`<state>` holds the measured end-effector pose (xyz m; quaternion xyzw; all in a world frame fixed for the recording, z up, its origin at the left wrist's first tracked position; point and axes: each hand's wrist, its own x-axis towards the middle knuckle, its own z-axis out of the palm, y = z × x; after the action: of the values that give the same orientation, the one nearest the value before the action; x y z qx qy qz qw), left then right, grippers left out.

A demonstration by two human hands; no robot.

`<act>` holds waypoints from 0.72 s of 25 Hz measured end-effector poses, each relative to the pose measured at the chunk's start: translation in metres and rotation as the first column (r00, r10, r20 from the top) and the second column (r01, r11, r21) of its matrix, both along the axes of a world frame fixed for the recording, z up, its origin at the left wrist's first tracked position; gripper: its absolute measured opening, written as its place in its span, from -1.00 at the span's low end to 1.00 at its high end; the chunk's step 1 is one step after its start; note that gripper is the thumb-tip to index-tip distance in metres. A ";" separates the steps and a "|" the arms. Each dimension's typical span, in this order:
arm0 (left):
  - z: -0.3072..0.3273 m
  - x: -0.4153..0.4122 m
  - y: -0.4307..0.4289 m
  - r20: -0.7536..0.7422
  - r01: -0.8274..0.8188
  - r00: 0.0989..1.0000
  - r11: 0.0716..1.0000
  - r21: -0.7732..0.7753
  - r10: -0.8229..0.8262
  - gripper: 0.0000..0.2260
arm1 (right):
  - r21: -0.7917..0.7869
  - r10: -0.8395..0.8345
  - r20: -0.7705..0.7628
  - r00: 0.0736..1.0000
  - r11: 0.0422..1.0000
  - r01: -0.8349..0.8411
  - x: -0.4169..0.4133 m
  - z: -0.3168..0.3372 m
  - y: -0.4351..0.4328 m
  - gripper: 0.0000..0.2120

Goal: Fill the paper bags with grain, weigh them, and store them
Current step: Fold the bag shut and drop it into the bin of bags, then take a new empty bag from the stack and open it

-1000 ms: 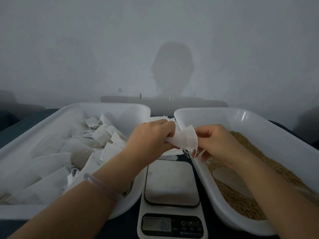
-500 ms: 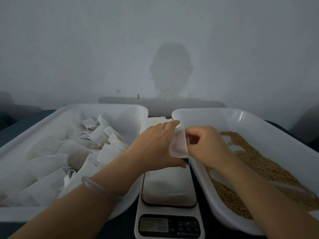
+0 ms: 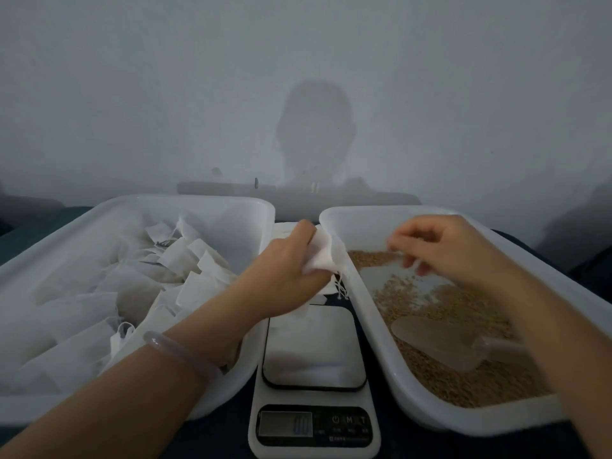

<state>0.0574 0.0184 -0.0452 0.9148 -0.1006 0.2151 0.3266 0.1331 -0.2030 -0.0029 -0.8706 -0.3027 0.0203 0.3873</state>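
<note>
My left hand (image 3: 284, 276) grips a small white paper bag (image 3: 319, 258) at the near-left rim of the right tub, its drawstring dangling below. My right hand (image 3: 443, 248) hovers over the grain (image 3: 463, 329) inside that white tub (image 3: 410, 409), blurred, fingers loosely curled and holding nothing. A clear scoop (image 3: 440, 339) lies on the grain below my right forearm. A digital scale (image 3: 314, 376) with a bare platform sits between the two tubs. The left tub (image 3: 205, 202) holds several white bags (image 3: 185, 260).
A small stack of white bags (image 3: 281, 230) lies behind my left hand between the tubs. The grey wall stands close behind the tubs. The tubs and scale rest on a dark tabletop (image 3: 215, 435).
My right hand has let go of the bag and moved right over the grain. My left hand keeps the bag and has carried it to the right tub's rim.
</note>
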 end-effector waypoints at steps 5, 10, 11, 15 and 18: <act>0.000 0.000 -0.001 -0.005 0.021 1.000 0.995 -0.092 -0.022 -0.73 | -0.788 -0.171 -0.250 0.953 0.607 -0.098 0.018 -0.038 -0.094 -0.68; -0.002 -0.002 -0.002 0.005 0.063 0.998 0.995 -0.073 -0.063 -0.72 | -0.682 -0.175 -0.086 0.981 0.728 0.070 0.023 -0.052 -0.115 -0.78; -0.002 -0.002 -0.002 0.005 0.065 0.998 0.996 -0.067 -0.064 -0.70 | -0.661 -0.187 -0.029 0.982 0.741 0.121 0.026 -0.049 -0.115 -0.77; -0.004 -0.001 -0.003 0.014 0.058 0.998 0.997 -0.046 -0.057 -0.65 | -0.688 -0.123 0.200 0.972 0.689 0.229 0.033 -0.050 -0.105 -0.69; -0.005 0.000 -0.002 0.011 0.061 0.998 0.998 -0.028 -0.061 -0.66 | -0.697 -0.015 0.175 0.984 0.704 0.135 0.029 -0.055 -0.099 -0.71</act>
<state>0.0576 0.0166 -0.0504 0.9055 -0.1273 0.2112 0.3454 0.1626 -0.3022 -0.0575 -0.9628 -0.2653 0.0508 0.0004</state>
